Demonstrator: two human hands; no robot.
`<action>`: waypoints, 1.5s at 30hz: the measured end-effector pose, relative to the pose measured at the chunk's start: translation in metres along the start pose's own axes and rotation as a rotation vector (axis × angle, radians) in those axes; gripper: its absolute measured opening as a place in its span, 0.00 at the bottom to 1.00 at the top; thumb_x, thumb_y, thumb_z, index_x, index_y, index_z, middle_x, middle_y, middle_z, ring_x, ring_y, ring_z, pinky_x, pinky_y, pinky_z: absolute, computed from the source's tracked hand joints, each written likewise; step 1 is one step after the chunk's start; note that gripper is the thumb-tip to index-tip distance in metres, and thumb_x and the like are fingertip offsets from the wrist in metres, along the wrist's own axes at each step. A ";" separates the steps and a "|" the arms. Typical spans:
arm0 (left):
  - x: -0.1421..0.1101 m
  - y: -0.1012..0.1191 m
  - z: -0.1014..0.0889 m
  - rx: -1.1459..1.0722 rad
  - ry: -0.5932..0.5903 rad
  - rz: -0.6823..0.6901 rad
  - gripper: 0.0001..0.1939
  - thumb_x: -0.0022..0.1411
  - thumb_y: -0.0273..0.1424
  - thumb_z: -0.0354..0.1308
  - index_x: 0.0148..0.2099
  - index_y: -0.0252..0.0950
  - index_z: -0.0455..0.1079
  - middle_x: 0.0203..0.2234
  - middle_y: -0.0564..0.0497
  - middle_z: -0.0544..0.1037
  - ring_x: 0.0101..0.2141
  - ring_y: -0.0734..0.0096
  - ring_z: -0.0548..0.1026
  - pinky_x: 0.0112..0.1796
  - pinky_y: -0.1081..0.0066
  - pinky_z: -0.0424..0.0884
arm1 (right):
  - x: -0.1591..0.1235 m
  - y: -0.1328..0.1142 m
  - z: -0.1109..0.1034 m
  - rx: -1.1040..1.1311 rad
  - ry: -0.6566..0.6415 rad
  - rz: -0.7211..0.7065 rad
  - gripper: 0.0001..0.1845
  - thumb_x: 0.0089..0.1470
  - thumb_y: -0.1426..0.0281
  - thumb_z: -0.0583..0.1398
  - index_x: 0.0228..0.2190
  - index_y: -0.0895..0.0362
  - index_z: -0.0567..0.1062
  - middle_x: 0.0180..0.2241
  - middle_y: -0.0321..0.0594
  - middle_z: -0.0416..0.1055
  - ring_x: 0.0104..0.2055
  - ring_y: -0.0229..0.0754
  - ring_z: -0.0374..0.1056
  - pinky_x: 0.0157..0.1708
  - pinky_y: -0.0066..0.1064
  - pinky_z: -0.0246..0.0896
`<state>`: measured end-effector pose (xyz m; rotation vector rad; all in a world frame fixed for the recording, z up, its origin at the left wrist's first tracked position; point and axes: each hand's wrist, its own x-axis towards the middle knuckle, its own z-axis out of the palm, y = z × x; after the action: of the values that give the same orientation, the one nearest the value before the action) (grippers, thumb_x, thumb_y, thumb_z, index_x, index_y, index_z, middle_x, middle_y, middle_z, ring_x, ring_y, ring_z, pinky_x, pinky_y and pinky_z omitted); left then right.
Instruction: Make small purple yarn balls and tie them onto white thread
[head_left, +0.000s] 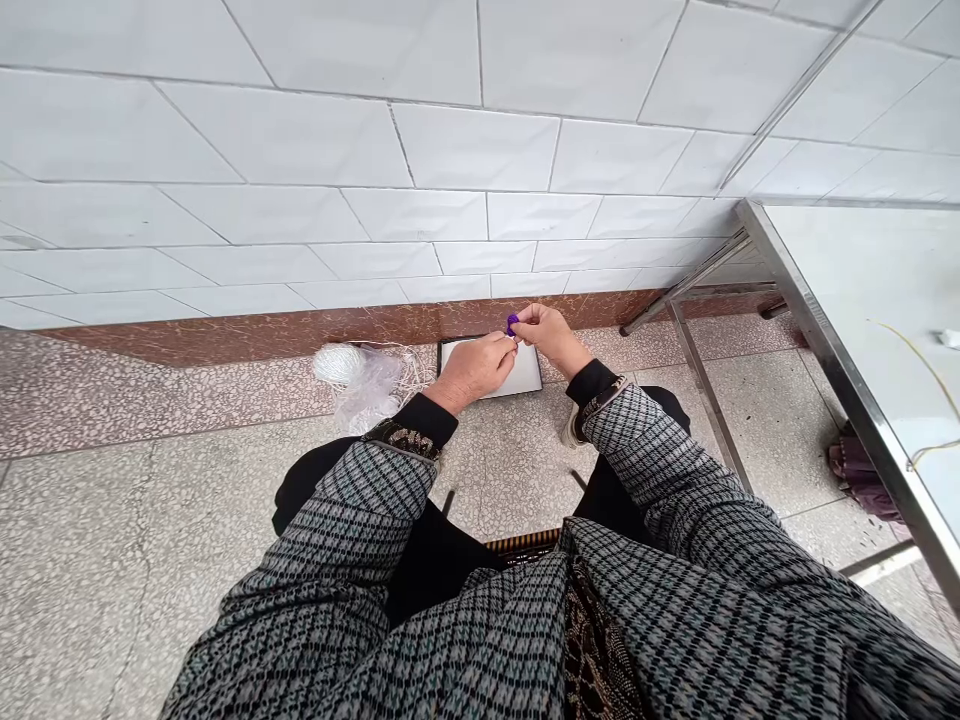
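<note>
In front of me, above the floor, my two hands meet fingertip to fingertip. My right hand (553, 338) is closed, its thumb and fingers pinching a small purple piece (512, 323) that looks like bunched yarn. My left hand (477, 368) is closed too, fingertips pressed together right beside the purple piece's lower end. A thin pale bit shows between the hands, too small to name. Below them lies a flat white tray (528, 374) with a dark rim, partly covered by my left hand.
Left of the tray, a ball of white yarn (337, 362), a clear plastic bag (369, 384) and loose cord (411, 372) lie on the floor by the tiled wall (450, 150). A metal-framed table (832, 330) stands at right. Dark cloth (861, 470) lies beneath it.
</note>
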<state>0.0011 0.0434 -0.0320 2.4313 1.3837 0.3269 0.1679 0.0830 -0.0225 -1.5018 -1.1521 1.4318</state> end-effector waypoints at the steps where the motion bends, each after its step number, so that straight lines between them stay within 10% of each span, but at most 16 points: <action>1: -0.001 -0.003 -0.002 0.019 0.033 0.005 0.15 0.76 0.29 0.52 0.48 0.36 0.81 0.42 0.42 0.84 0.42 0.56 0.82 0.37 0.65 0.69 | 0.000 0.000 0.000 -0.084 0.003 -0.014 0.18 0.56 0.85 0.66 0.24 0.55 0.70 0.17 0.27 0.70 0.22 0.32 0.64 0.27 0.25 0.56; 12: 0.003 -0.041 -0.012 -0.085 0.220 -0.090 0.14 0.75 0.29 0.52 0.45 0.38 0.81 0.43 0.43 0.82 0.43 0.58 0.80 0.39 0.66 0.71 | -0.011 -0.003 -0.004 -0.115 -0.481 0.058 0.11 0.53 0.86 0.66 0.28 0.58 0.78 0.24 0.31 0.76 0.25 0.32 0.67 0.27 0.25 0.60; 19: 0.010 -0.027 0.008 -0.396 0.062 0.040 0.13 0.71 0.30 0.54 0.40 0.37 0.81 0.36 0.47 0.85 0.38 0.61 0.81 0.42 0.66 0.74 | -0.001 0.002 -0.010 0.183 -0.271 -0.035 0.08 0.52 0.77 0.67 0.29 0.56 0.73 0.21 0.28 0.70 0.23 0.31 0.62 0.26 0.24 0.58; 26: 0.000 -0.021 -0.002 -0.176 0.069 0.084 0.14 0.74 0.31 0.53 0.42 0.37 0.80 0.37 0.44 0.81 0.39 0.59 0.80 0.40 0.65 0.72 | 0.006 0.007 -0.007 -0.213 -0.074 -0.117 0.11 0.51 0.81 0.66 0.25 0.56 0.72 0.21 0.27 0.69 0.25 0.34 0.63 0.29 0.27 0.57; 37: 0.003 -0.036 -0.016 -0.149 0.193 -0.106 0.13 0.73 0.29 0.53 0.41 0.38 0.80 0.41 0.44 0.82 0.41 0.58 0.79 0.40 0.65 0.72 | -0.011 -0.006 -0.008 -0.129 -0.440 -0.002 0.09 0.51 0.82 0.68 0.27 0.57 0.77 0.22 0.31 0.75 0.24 0.33 0.66 0.27 0.25 0.62; 45: 0.006 -0.017 0.003 -0.276 -0.026 0.137 0.13 0.71 0.29 0.54 0.37 0.38 0.78 0.37 0.46 0.83 0.40 0.61 0.80 0.42 0.66 0.73 | -0.004 -0.006 -0.009 0.040 -0.164 -0.052 0.12 0.55 0.81 0.65 0.28 0.55 0.70 0.21 0.26 0.68 0.21 0.31 0.62 0.25 0.23 0.59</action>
<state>-0.0084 0.0558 -0.0410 2.2950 1.0829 0.4837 0.1760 0.0816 -0.0151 -1.3373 -1.2434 1.5563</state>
